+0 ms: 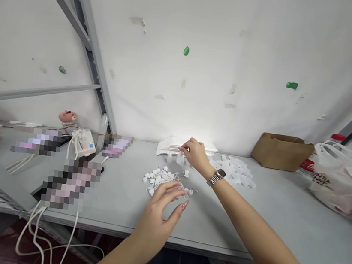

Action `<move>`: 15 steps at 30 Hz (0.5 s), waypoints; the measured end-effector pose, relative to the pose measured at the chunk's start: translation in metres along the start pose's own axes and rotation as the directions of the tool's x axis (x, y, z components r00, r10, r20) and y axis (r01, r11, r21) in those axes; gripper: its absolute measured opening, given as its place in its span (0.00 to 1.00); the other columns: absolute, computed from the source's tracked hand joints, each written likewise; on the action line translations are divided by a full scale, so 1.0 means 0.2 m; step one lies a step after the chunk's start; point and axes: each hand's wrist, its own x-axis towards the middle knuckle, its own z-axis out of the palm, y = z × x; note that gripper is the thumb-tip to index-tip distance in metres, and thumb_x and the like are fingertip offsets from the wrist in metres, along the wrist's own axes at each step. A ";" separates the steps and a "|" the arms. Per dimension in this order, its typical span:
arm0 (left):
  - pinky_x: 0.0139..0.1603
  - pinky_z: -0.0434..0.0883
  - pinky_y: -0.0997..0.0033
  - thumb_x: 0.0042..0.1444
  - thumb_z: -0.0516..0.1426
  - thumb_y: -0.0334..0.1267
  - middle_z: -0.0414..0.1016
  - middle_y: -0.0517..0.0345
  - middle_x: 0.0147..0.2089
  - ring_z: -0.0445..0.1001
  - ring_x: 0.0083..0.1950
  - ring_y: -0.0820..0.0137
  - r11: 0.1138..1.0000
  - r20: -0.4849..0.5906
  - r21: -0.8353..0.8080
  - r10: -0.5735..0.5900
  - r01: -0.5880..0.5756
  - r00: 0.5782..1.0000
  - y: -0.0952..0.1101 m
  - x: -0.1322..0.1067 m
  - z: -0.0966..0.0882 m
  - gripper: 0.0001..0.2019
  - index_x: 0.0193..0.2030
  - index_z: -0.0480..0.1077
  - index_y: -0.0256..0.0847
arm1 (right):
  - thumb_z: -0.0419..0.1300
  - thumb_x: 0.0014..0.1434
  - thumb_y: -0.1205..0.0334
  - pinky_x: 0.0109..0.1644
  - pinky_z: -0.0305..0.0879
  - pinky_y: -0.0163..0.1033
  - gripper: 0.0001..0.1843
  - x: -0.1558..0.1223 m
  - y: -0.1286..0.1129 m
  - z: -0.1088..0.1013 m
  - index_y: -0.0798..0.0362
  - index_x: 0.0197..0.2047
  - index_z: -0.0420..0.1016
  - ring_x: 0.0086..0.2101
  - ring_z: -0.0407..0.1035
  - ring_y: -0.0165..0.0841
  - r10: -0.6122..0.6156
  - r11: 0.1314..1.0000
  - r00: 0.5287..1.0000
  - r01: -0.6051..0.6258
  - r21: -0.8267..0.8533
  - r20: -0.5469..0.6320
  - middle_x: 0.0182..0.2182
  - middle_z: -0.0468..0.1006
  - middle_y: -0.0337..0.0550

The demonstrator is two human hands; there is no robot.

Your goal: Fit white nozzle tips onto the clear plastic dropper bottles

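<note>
Right fingertips (184, 147) curled down onto a small translucent plastic piece (180, 158), a neat fingertip contact, grip unclear
Left hand (154, 209) open, fingers loose above white plastic tags (158, 179) at 11 o'clock; more translucent pieces (235, 171) lie at the right hand's (196, 155) 3 o'clock

We're at a small assembly workshop bench: grey steel-frame table (282, 215), scuffed white wall (263, 57) (old tape marks), loose white plastic parts (158, 179), charging cables (37, 235).
</note>
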 end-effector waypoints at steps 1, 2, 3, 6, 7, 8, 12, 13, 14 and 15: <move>0.47 0.74 0.64 0.58 0.53 0.36 0.68 0.52 0.53 0.68 0.56 0.62 1.000 0.006 0.007 0.006 -0.006 1.000 0.00 0.00 -0.01 0.12 0.46 0.73 0.48 | 0.54 0.62 0.63 0.45 0.52 0.41 0.12 0.02 -0.01 0.04 0.55 0.29 0.72 0.33 0.66 0.31 -0.014 1.000 1.000 0.014 -0.019 0.025 0.32 0.72 0.43; 0.48 0.74 0.64 0.58 0.53 0.36 0.69 0.51 0.53 0.69 0.55 0.63 1.000 0.006 0.013 0.013 -0.014 1.000 0.01 0.00 -0.02 0.11 0.46 0.73 0.47 | 0.53 0.62 0.64 0.45 0.51 0.41 0.12 0.05 -0.03 0.07 0.56 0.29 0.73 0.34 0.66 0.31 -0.029 0.999 0.998 0.031 -0.037 0.049 0.33 0.72 0.43; 0.49 0.73 0.63 0.58 0.53 0.35 0.70 0.51 0.52 0.69 0.55 0.63 1.000 0.000 0.020 0.023 -0.023 1.000 0.01 0.00 -0.03 0.11 0.45 0.73 0.47 | 0.53 0.63 0.63 0.45 0.51 0.41 0.12 0.07 -0.05 0.10 0.56 0.30 0.73 0.35 0.66 0.32 -0.044 0.997 0.996 0.048 -0.057 0.071 0.33 0.72 0.44; 0.53 0.71 0.61 0.57 0.53 0.34 0.72 0.51 0.50 0.70 0.54 0.63 0.998 -0.021 0.035 0.045 -0.045 0.999 0.03 0.01 -0.05 0.11 0.44 0.74 0.46 | 0.53 0.63 0.63 0.46 0.51 0.42 0.11 0.13 -0.12 0.20 0.56 0.33 0.74 0.38 0.66 0.33 -0.090 0.987 0.987 0.106 -0.122 0.133 0.35 0.72 0.46; 0.54 0.70 0.61 0.57 0.53 0.34 0.72 0.50 0.50 0.71 0.53 0.63 0.998 -0.024 0.035 0.048 -0.047 0.999 0.03 0.01 -0.06 0.11 0.44 0.74 0.45 | 0.53 0.63 0.63 0.47 0.52 0.43 0.11 0.15 -0.14 0.23 0.57 0.34 0.74 0.38 0.67 0.33 -0.102 0.982 0.983 0.125 -0.145 0.153 0.36 0.72 0.46; 0.54 0.70 0.61 0.57 0.53 0.34 0.72 0.50 0.49 0.71 0.53 0.63 0.998 -0.023 0.033 0.052 -0.051 0.998 0.04 0.01 -0.06 0.11 0.43 0.74 0.45 | 0.53 0.63 0.63 0.48 0.54 0.44 0.11 0.17 -0.15 0.27 0.57 0.34 0.74 0.39 0.67 0.34 -0.112 0.975 0.979 0.141 -0.169 0.172 0.36 0.73 0.47; 0.53 0.70 0.61 0.58 0.52 0.33 0.73 0.49 0.48 0.72 0.51 0.64 0.998 -0.020 0.029 0.063 -0.062 0.998 0.04 0.01 -0.08 0.11 0.43 0.74 0.44 | 0.55 0.62 0.60 0.47 0.64 0.48 0.12 0.23 -0.17 0.39 0.57 0.45 0.71 0.42 0.69 0.36 -0.116 0.949 0.967 0.176 -0.263 0.228 0.44 0.72 0.46; 0.53 0.70 0.61 0.58 0.52 0.33 0.73 0.50 0.48 0.72 0.51 0.64 0.998 -0.021 0.025 0.061 -0.060 0.998 0.04 0.01 -0.08 0.11 0.42 0.74 0.44 | 0.55 0.61 0.59 0.46 0.66 0.48 0.14 0.25 -0.17 0.41 0.57 0.48 0.69 0.43 0.69 0.36 -0.112 0.943 0.965 0.179 -0.282 0.237 0.46 0.72 0.46; 0.53 0.70 0.61 0.58 0.52 0.33 0.73 0.50 0.48 0.72 0.51 0.64 0.998 -0.022 0.020 0.057 -0.057 0.998 0.04 0.01 -0.09 0.11 0.42 0.74 0.44 | 0.56 0.61 0.59 0.45 0.68 0.48 0.16 0.25 -0.17 0.43 0.56 0.50 0.67 0.43 0.69 0.37 -0.109 0.937 0.964 0.182 -0.299 0.244 0.47 0.71 0.47; 0.53 0.70 0.62 0.58 0.52 0.33 0.73 0.50 0.47 0.72 0.51 0.64 0.999 -0.023 0.014 0.053 -0.053 0.998 0.04 0.01 -0.09 0.10 0.42 0.75 0.44 | 0.56 0.61 0.59 0.45 0.68 0.48 0.16 0.26 -0.17 0.44 0.56 0.51 0.66 0.43 0.69 0.37 -0.107 0.932 0.962 0.184 -0.312 0.249 0.48 0.71 0.47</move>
